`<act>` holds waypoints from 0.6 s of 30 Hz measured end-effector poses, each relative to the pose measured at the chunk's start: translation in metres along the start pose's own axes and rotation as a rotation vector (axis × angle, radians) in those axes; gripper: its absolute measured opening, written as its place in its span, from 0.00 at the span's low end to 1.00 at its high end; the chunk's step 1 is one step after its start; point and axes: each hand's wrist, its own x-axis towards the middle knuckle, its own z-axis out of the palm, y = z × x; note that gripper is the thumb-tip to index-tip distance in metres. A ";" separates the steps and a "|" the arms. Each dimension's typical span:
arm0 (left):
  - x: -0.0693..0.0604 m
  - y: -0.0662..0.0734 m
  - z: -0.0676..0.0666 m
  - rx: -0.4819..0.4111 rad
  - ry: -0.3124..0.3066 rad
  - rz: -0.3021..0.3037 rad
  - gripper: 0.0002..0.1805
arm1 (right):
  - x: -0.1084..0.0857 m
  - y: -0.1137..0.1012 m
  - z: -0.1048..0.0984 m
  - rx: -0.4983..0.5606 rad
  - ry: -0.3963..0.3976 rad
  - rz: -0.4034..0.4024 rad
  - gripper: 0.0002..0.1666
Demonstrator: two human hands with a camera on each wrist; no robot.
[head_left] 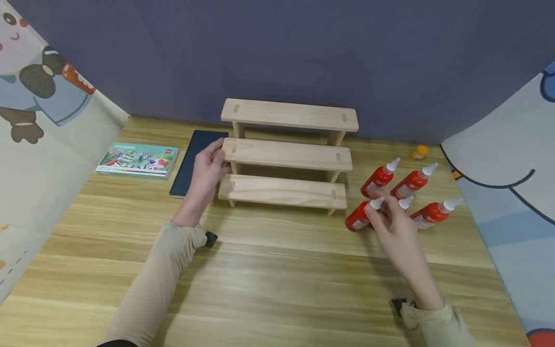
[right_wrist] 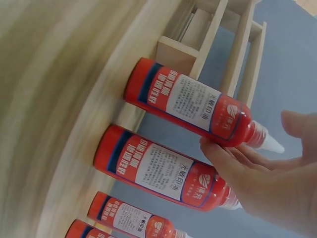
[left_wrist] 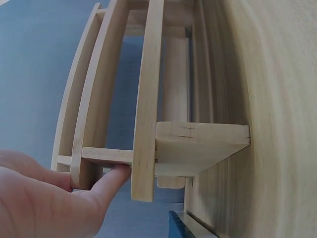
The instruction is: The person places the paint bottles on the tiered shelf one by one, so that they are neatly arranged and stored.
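Observation:
A three-tier wooden step rack (head_left: 286, 155) stands at the back of the table. My left hand (head_left: 209, 168) pinches the left end of its middle tier; the left wrist view shows the fingers (left_wrist: 111, 181) against that board and its support. To the rack's right stand several red bottles with white nozzle caps. My right hand (head_left: 396, 229) is at the nearest red bottle (head_left: 358, 218), fingers reaching in between it and the neighbouring bottle (right_wrist: 158, 171). In the right wrist view the thumb stays apart from the bottle's nozzle (right_wrist: 271, 144). The hand partly hides one bottle in the head view.
A dark blue notebook (head_left: 187, 166) lies left of the rack, beside a teal illustrated box (head_left: 138, 160). At the back right is a small orange-yellow jar (head_left: 419, 152). A dark panel (head_left: 295, 53) rises behind the table, with printed panels (head_left: 503, 183) at the sides.

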 end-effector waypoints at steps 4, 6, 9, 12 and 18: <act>0.001 0.000 0.000 0.005 0.000 0.001 0.30 | 0.000 0.001 0.003 -0.031 0.007 -0.015 0.30; 0.002 0.000 0.000 0.011 0.001 0.003 0.30 | 0.000 0.001 0.004 -0.050 0.009 -0.021 0.29; 0.003 -0.001 0.000 0.015 -0.001 0.009 0.30 | 0.001 0.002 0.006 -0.081 0.009 -0.035 0.28; 0.003 -0.001 0.000 0.016 0.000 0.014 0.30 | 0.001 0.002 0.007 -0.129 0.023 -0.067 0.25; 0.003 -0.001 -0.001 0.029 -0.004 0.012 0.29 | -0.001 0.004 0.009 -0.183 0.048 -0.105 0.19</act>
